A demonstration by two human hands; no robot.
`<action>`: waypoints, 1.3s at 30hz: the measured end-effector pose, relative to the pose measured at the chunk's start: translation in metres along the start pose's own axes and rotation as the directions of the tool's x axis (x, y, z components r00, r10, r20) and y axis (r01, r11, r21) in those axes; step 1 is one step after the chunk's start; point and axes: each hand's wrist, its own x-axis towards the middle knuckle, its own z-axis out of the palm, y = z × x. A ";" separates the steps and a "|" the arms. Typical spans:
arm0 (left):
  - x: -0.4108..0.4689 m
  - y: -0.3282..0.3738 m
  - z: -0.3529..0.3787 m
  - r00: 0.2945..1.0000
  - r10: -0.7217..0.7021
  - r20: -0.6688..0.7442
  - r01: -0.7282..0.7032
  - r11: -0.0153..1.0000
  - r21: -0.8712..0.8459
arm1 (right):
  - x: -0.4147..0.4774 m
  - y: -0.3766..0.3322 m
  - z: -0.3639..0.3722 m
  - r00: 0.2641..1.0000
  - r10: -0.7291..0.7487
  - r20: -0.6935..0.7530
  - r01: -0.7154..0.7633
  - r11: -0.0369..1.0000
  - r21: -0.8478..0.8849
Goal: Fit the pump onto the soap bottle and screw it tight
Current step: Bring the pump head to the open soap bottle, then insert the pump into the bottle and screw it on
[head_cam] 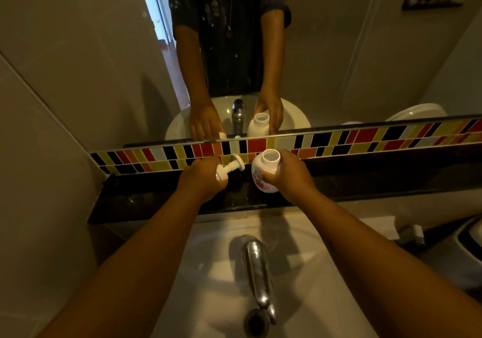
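Chrome tap [257, 272] first, arching over the white basin [307, 272]. Beyond the tap, over the dark ledge [161, 199], the left hand [202, 178] is closed round the white pump [229, 169], which lies tilted, its collar toward the bottle. Just right of it — apart, not touching — the right hand [289, 174] grips the soap bottle [264, 172], its open neck bare. Fitting hasn't begun, I'd say; next the pump must swing upright, its stem go into that neck, then be twisted down.
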 end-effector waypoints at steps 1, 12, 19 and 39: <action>-0.001 0.002 -0.006 1.000 -0.001 0.004 0.002 0.998 -0.063 | -0.001 0.000 -0.001 1.000 -0.004 -0.001 0.004 1.000 0.010; -0.006 0.057 -0.076 0.991 0.112 -0.075 -0.132 0.689 -0.713 | -0.012 0.000 -0.003 1.000 0.028 -0.007 -0.027 0.991 0.131; -0.002 0.087 -0.073 0.988 0.154 -0.009 -0.079 0.458 -0.886 | -0.015 0.004 -0.004 1.000 0.027 0.010 -0.029 0.983 0.180; 0.014 0.073 -0.017 0.916 0.310 0.253 -0.050 0.717 -0.696 | -0.014 0.002 -0.003 0.999 0.039 -0.005 -0.038 0.985 0.168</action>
